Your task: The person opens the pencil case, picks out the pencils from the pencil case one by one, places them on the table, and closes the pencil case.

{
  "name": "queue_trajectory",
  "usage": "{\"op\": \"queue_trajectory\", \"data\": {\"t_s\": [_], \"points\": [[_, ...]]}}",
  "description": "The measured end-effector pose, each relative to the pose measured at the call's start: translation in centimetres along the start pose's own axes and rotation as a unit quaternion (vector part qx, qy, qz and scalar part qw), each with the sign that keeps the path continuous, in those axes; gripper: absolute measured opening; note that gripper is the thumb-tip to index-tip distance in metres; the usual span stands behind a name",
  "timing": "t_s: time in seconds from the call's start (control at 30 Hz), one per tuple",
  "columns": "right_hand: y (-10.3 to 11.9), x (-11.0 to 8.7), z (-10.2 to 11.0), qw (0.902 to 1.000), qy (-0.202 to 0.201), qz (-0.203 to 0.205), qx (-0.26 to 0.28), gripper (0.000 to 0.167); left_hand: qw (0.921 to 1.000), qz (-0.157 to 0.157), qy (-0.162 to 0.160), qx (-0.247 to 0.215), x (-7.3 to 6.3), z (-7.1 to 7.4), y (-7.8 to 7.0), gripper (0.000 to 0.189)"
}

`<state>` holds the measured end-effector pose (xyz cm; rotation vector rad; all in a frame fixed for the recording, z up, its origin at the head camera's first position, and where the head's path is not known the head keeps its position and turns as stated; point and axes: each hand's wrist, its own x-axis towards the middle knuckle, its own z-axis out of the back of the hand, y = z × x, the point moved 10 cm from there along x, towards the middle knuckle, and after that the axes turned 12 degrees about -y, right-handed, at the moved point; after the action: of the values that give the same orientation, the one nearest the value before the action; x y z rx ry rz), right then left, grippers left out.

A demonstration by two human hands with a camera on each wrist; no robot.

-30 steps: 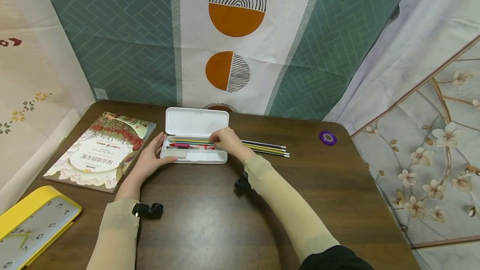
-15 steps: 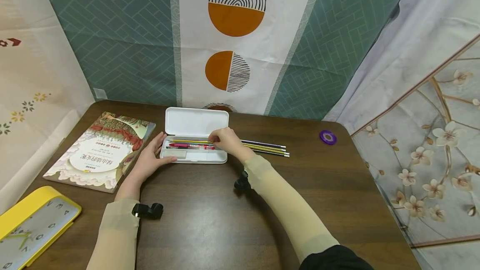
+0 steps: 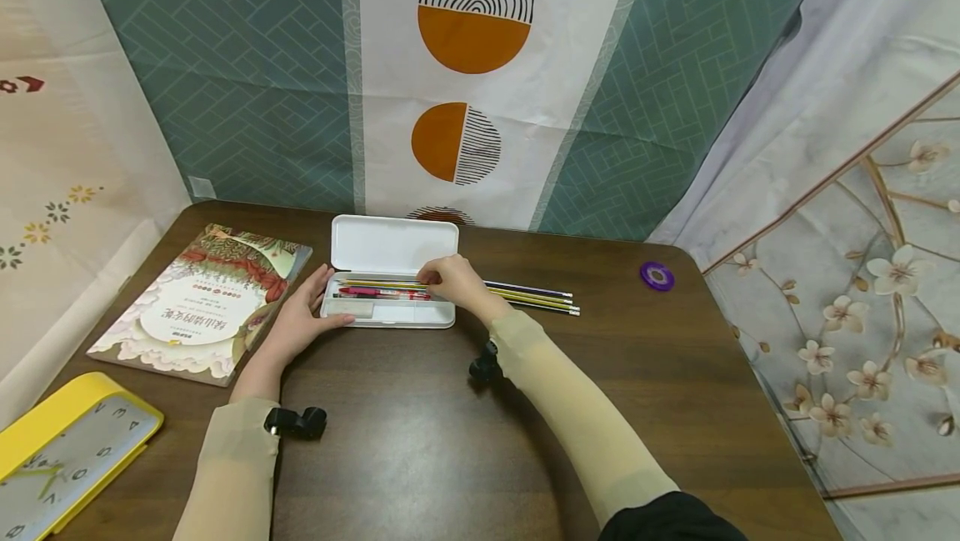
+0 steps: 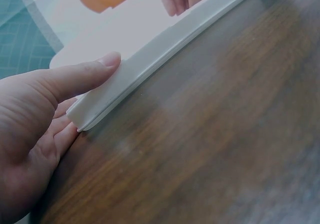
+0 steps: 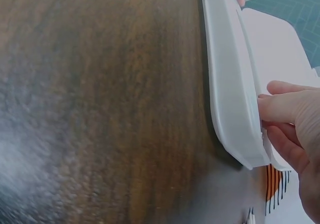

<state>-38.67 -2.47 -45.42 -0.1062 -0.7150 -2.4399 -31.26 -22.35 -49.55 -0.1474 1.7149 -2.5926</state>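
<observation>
A white pencil case point(image 3: 412, 313) lies with its lid point(image 3: 394, 244) raised. Inside are several pencils point(image 3: 382, 283), a red pen point(image 3: 382, 293) and a pale eraser point(image 3: 352, 308). My left hand point(image 3: 300, 316) holds the case at its left end; in the left wrist view the thumb point(image 4: 92, 76) lies over the front rim, fingers behind the corner. My right hand point(image 3: 453, 283) reaches into the right end, thumb and forefinger pinching at the pencils' near ends. Its fingertips point(image 5: 267, 106) partly disappear behind the case wall in the right wrist view.
More pencils point(image 3: 532, 298) lie on the brown table point(image 3: 420, 424) right of the case. A purple tape roll point(image 3: 657, 276) sits farther right. On the left are a book point(image 3: 202, 308) and a yellow clock point(image 3: 82, 441). A patterned cloth point(image 3: 262, 91) hangs behind.
</observation>
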Motion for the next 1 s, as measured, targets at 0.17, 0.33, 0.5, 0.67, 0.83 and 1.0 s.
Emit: {"op": "queue_trajectory", "data": {"t_s": [0.17,0.33,0.5,0.67,0.83,1.0], "points": [[-0.14,-0.25,-0.05,0.9999,-0.007,-0.001,0.010,0.013,1.0000,-0.006,0.000,0.000,0.00,-0.01,0.16,0.104],[-0.27,-0.34,-0.01,0.9997,-0.011,-0.008,0.018,0.014,1.0000,-0.009,-0.002,0.002,0.02,0.06,0.31,0.106],[-0.44,-0.34,-0.10,0.9995,-0.008,-0.016,0.027,0.014,1.0000,-0.009,-0.001,0.002,-0.04,0.07,0.16,0.106],[-0.61,-0.40,-0.20,0.9994,-0.012,-0.013,0.029,0.015,1.0000,-0.006,0.002,-0.007,-0.12,0.02,-0.04,0.106],[-0.66,-0.47,-0.12,0.9990,-0.022,-0.011,0.037,0.015,1.0000,-0.006,0.002,-0.004,-0.13,0.01,-0.04,0.106],[-0.92,-0.64,0.26,0.9969,-0.041,-0.022,0.063,0.016,1.0000,-0.007,-0.002,0.004,-0.05,0.03,0.09,0.106]]}}
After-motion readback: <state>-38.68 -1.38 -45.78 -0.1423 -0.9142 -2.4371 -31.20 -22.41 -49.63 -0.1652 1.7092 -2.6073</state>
